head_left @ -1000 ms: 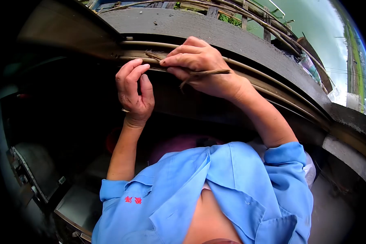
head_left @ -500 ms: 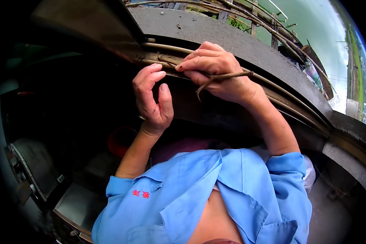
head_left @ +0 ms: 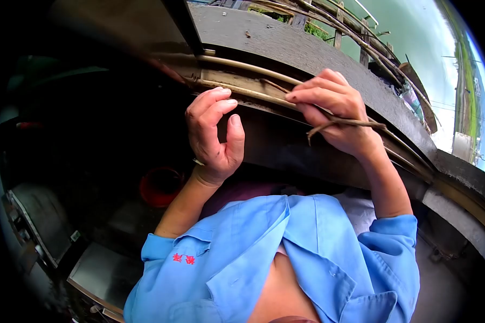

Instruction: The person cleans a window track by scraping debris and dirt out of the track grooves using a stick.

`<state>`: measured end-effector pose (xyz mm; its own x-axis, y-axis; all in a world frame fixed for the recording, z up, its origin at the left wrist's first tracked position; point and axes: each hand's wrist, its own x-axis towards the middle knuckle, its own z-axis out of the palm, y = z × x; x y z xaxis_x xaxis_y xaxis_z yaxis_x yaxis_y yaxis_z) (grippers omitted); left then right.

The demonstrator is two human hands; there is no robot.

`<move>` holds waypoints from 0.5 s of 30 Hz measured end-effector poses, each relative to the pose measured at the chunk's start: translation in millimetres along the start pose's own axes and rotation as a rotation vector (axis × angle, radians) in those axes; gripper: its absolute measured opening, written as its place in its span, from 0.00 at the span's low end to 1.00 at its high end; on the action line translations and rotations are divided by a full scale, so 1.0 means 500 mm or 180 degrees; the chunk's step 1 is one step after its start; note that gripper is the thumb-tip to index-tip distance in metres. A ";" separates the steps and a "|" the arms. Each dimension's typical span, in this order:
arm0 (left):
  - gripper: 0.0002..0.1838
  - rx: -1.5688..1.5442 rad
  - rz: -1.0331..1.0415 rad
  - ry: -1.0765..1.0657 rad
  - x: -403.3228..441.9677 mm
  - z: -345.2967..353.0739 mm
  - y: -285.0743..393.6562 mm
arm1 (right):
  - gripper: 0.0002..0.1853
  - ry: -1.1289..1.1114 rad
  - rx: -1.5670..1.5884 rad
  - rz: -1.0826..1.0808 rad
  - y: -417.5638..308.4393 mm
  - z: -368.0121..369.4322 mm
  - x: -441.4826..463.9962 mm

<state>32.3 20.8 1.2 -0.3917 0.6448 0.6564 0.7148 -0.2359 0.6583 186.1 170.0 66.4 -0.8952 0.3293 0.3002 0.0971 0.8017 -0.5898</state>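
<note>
My right hand (head_left: 334, 110) is closed on a thin, dry brown twig (head_left: 355, 123) above the sliding window track (head_left: 242, 92). The forked end of the twig hangs below the palm and its other end points toward the wrist. A thin brown piece (head_left: 274, 85) also sticks out past the fingertips over the track; whether it belongs to the same twig I cannot tell. My left hand (head_left: 215, 134) is raised at the inner edge of the track, fingers curved and thumb apart, with nothing between them.
A grey concrete ledge (head_left: 307, 51) runs beyond the track, with long poles (head_left: 355, 37) and green water outside. A window pane (head_left: 129, 32) stands at upper left. In the dark interior are a red bucket (head_left: 159, 187) and a metal-topped surface (head_left: 105, 274).
My right hand has moved right along the track with the twig, widening the distance from my left hand. The left hand keeps its curved pose, and the view has shifted slightly.
</note>
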 end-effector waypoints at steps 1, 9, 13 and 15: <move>0.12 -0.0011 -0.0003 0.0097 -0.002 0.002 0.000 | 0.05 -0.0026 0.0007 -0.0008 0.002 0.006 0.003; 0.12 0.0100 0.0004 -0.0020 0.001 -0.003 0.000 | 0.06 -0.0052 0.0580 -0.0006 0.002 0.021 0.018; 0.13 0.0135 -0.0019 -0.0085 0.002 -0.001 0.002 | 0.05 0.0226 0.0583 0.0080 0.001 0.039 0.016; 0.13 0.0167 -0.0003 -0.0129 0.002 -0.001 0.001 | 0.05 0.0336 0.0628 0.0095 0.004 0.055 0.034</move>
<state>32.1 21.1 2.4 -0.3694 0.6741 0.6396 0.7443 -0.1974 0.6380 159.3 163.7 49.6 -0.8418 0.4100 0.3511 0.0265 0.6811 -0.7317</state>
